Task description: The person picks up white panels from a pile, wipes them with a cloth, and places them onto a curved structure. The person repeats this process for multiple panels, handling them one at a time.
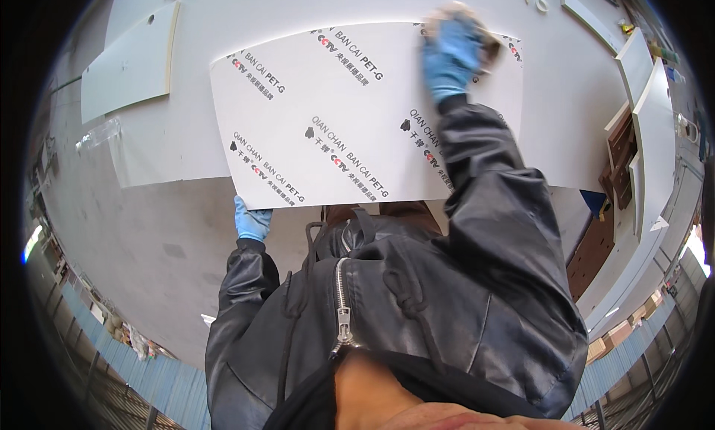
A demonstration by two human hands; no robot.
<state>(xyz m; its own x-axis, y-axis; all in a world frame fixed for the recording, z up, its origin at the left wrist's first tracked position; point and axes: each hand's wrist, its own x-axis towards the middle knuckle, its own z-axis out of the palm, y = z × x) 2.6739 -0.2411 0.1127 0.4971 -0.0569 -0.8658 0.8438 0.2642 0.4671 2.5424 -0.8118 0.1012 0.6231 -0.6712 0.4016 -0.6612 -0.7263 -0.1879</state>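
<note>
A white board (pixel 294 117) with a printed film over its face lies on the white worktable (pixel 164 166), its near edge jutting past the table's front. At the board's near left corner, my left hand (pixel 253 223) in a blue glove grips the edge. My right hand (pixel 451 58), also blue-gloved and smeared by motion, is at the far right part of the board. A beige-brown crumpled cloth (pixel 489 52) is bunched under and around its fingers, pressed to the surface near the far edge.
A plain white panel (pixel 126 72) with a small hole lies at the left, beside a clear plastic bottle (pixel 98 134). Several white and brown boards (pixel 655 139) lean at the right. A roll of tape (pixel 542 5) sits at the back right.
</note>
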